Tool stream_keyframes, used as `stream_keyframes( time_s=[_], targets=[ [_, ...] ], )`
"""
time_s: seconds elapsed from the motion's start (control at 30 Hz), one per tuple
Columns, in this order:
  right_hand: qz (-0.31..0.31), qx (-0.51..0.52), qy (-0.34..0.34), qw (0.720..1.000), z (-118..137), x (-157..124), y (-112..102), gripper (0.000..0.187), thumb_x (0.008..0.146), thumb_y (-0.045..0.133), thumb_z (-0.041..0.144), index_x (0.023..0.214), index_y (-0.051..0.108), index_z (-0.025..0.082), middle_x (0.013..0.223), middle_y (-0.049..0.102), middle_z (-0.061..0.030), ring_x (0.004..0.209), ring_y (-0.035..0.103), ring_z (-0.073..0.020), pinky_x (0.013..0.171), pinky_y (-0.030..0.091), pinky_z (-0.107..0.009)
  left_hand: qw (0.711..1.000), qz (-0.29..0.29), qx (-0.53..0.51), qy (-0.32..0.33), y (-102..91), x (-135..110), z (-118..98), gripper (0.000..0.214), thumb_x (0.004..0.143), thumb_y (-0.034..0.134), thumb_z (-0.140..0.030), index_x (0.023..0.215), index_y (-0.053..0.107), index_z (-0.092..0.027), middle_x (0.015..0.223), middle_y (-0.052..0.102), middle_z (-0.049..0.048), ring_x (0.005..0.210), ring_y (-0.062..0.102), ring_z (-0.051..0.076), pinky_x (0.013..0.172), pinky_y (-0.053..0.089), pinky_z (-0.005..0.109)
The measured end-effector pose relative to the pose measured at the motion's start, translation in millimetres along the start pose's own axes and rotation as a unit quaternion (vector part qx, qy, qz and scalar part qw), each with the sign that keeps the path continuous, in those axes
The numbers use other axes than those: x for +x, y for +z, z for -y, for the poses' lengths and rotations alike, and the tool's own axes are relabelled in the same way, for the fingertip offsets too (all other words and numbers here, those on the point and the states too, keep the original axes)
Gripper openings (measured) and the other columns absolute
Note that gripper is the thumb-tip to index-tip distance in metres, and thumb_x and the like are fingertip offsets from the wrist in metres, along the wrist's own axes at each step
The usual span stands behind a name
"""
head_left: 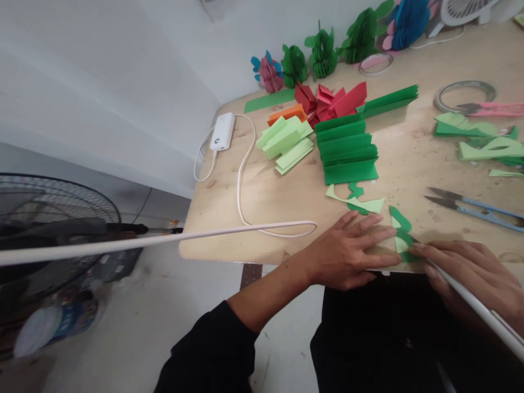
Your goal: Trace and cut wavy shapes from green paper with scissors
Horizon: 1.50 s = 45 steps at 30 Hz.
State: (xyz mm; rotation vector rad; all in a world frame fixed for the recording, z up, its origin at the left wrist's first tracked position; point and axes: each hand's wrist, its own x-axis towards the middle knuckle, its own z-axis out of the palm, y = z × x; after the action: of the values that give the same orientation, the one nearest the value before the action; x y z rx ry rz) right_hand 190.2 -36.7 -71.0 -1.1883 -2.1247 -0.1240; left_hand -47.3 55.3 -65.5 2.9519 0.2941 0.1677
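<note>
White painted wall [143, 65] stands at 10 o'clock, behind a pale wood-grain table [278, 202]. Clock positions are read from the small two-tone green paper piece described last.

Left hand [354, 248]: at 9 o'clock, palm down on the table, fingers spread apart, clamped on nothing. Its fingertips reach the left edge of the paper piece; whether they press on it cannot be told.

Right hand [478, 267]: at 4 o'clock, thumb and fingers closed together on a long, slender, white pen-shaped tool [470, 302]. The dark tip meets the right side of the piece.

Dark green accordion-folded paper stack [347, 147]: 11 o'clock.

Blue-handled metal snips [483, 215]: between 2 and 3 o'clock, blades parted.

Small, curved, dark-and-light green paper piece [404, 238]: near the table's front edge, between the hands. Expect it to be very light, flexible and easily creased or torn at narrow sections. Recommended hold: flat fingertip pressure on the widest part, clear of the tip.
</note>
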Motion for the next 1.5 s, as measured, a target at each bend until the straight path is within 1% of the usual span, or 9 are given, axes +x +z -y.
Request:
stream_keyframes(
  time_s=[0.13, 0.27, 0.4, 0.47, 0.57, 0.83, 0.97, 1.1, 1.5],
  targets=[
    [0.007, 0.025, 0.064, 0.998, 4, 1, -4, 0.048, 0.080, 0.063, 0.006, 0.125, 0.061, 0.025, 0.086, 0.074, -0.0036, 0.076, 0.070, -0.0245, 0.071, 0.052, -0.038, 1.000, 0.004, 0.003, -0.001, 0.1, 0, 0, 0.046, 0.093, 0.052, -0.039, 0.138, 0.055, -0.032, 0.157, 0.037, 0.0077, 0.148, 0.024, 0.032, 0.117, 0.018, 0.054],
    [0.020, 0.041, 0.146, 0.988, 6, 9, -11, 0.033, 0.086, 0.057, 0.013, 0.114, 0.064, 0.029, 0.092, 0.074, -0.0014, 0.081, 0.071, -0.0232, 0.074, 0.052, -0.036, 1.000, 0.001, 0.003, -0.001, 0.8, 0, 0, 0.048, 0.091, 0.053, -0.038, 0.139, 0.054, -0.033, 0.157, 0.038, 0.0076, 0.148, 0.024, 0.032, 0.117, 0.017, 0.054],
    [0.053, 0.009, 0.173, 0.984, 5, 19, -12, 0.013, 0.092, 0.052, 0.028, 0.099, 0.063, 0.028, 0.083, 0.074, -0.0003, 0.072, 0.071, -0.0200, 0.064, 0.051, -0.033, 1.000, 0.000, -0.006, -0.002, 0.3, 1, 0, 0.047, 0.092, 0.051, -0.038, 0.138, 0.055, -0.033, 0.156, 0.039, 0.0073, 0.148, 0.025, 0.031, 0.117, 0.018, 0.055],
    [0.049, -0.004, 0.184, 0.982, 3, 22, -10, 0.013, 0.092, 0.052, 0.036, 0.094, 0.062, 0.027, 0.077, 0.073, 0.0001, 0.066, 0.070, -0.0187, 0.057, 0.049, -0.032, 1.000, 0.001, -0.011, -0.003, -0.2, 1, 0, 0.046, 0.092, 0.052, -0.036, 0.137, 0.055, -0.032, 0.155, 0.040, 0.0072, 0.147, 0.026, 0.031, 0.116, 0.019, 0.055],
    [0.048, -0.018, 0.178, 0.983, 3, 22, -6, 0.016, 0.093, 0.051, 0.039, 0.090, 0.061, 0.027, 0.073, 0.071, 0.0006, 0.060, 0.068, -0.0177, 0.052, 0.045, -0.031, 1.000, -0.006, -0.015, -0.002, -0.4, 0, 1, 0.046, 0.092, 0.051, -0.036, 0.137, 0.055, -0.032, 0.155, 0.040, 0.0078, 0.147, 0.027, 0.032, 0.116, 0.020, 0.056],
    [0.056, -0.055, 0.156, 0.985, 5, 22, -2, 0.023, 0.096, 0.046, 0.041, 0.088, 0.061, 0.025, 0.072, 0.071, -0.0015, 0.060, 0.067, -0.0179, 0.052, 0.045, -0.031, 0.999, -0.009, -0.034, -0.008, 0.2, 1, 0, 0.046, 0.090, 0.054, -0.035, 0.136, 0.057, -0.032, 0.155, 0.041, 0.0083, 0.146, 0.028, 0.032, 0.116, 0.020, 0.055],
    [0.054, -0.054, 0.159, 0.984, 5, 21, 0, 0.022, 0.096, 0.047, 0.040, 0.088, 0.060, 0.025, 0.072, 0.071, -0.0013, 0.061, 0.067, -0.0178, 0.054, 0.046, -0.030, 0.999, -0.005, -0.035, -0.009, -0.1, 1, 0, 0.047, 0.089, 0.056, -0.035, 0.136, 0.057, -0.032, 0.156, 0.040, 0.0082, 0.146, 0.028, 0.032, 0.116, 0.020, 0.056],
    [0.061, -0.061, 0.162, 0.983, 6, 19, 2, 0.026, 0.097, 0.043, 0.044, 0.089, 0.060, 0.025, 0.074, 0.071, -0.0025, 0.063, 0.066, -0.0189, 0.054, 0.046, -0.031, 0.999, -0.011, -0.034, -0.004, -0.3, 1, 1, 0.047, 0.090, 0.054, -0.034, 0.136, 0.056, -0.031, 0.155, 0.040, 0.0093, 0.146, 0.029, 0.033, 0.115, 0.021, 0.056],
    [0.058, -0.075, 0.154, 0.984, 9, 22, 1, 0.026, 0.097, 0.042, 0.042, 0.088, 0.060, 0.025, 0.073, 0.071, -0.0028, 0.065, 0.066, -0.0180, 0.053, 0.044, -0.028, 0.999, -0.009, -0.032, -0.004, -1.0, 0, 0, 0.048, 0.090, 0.053, -0.033, 0.138, 0.055, -0.030, 0.155, 0.040, 0.0093, 0.146, 0.029, 0.033, 0.115, 0.021, 0.056]
  ],
)
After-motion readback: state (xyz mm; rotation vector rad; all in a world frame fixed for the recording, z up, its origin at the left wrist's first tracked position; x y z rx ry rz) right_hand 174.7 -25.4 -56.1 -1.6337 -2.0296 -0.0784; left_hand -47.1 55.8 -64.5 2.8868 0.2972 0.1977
